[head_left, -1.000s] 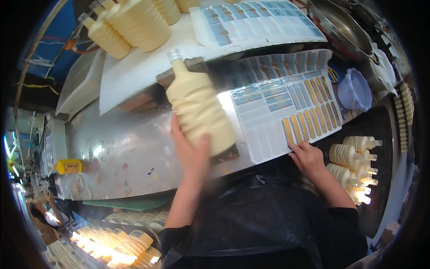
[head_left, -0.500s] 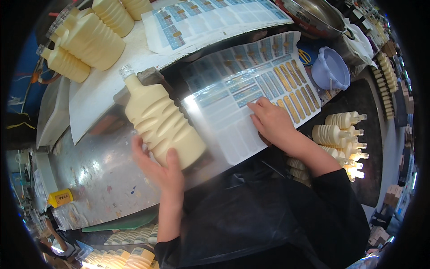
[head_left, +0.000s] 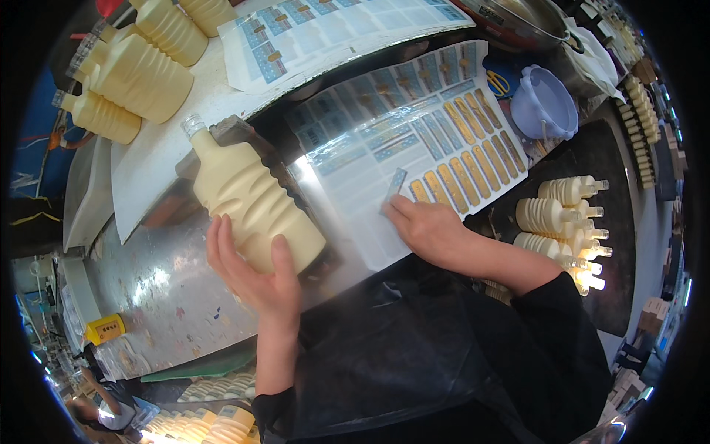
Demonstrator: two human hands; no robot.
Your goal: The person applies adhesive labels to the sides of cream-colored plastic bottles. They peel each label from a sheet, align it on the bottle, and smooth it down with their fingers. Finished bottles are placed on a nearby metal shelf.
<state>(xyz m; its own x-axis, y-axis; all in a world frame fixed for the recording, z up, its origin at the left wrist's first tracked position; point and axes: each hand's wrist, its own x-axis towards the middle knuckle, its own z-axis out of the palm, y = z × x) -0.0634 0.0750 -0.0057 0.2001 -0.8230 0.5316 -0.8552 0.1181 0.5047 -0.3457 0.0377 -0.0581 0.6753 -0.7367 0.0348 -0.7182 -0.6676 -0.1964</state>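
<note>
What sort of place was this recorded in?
Most likely a workshop or small factory: many similar cream bottles stand and lie about, with a sheet of blue and gold stickers and a speckled metal worktable.

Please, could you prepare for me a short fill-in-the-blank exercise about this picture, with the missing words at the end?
1. The left hand is at the cream bottle, whose neck points to the picture's upper ____.
2. The right hand pinches a small ____ strip.
3. The small container at the table's left end is ____.
4. The bucket stands to the ____ of the label sheet.

Missing words: left; blue; yellow; right.
</note>
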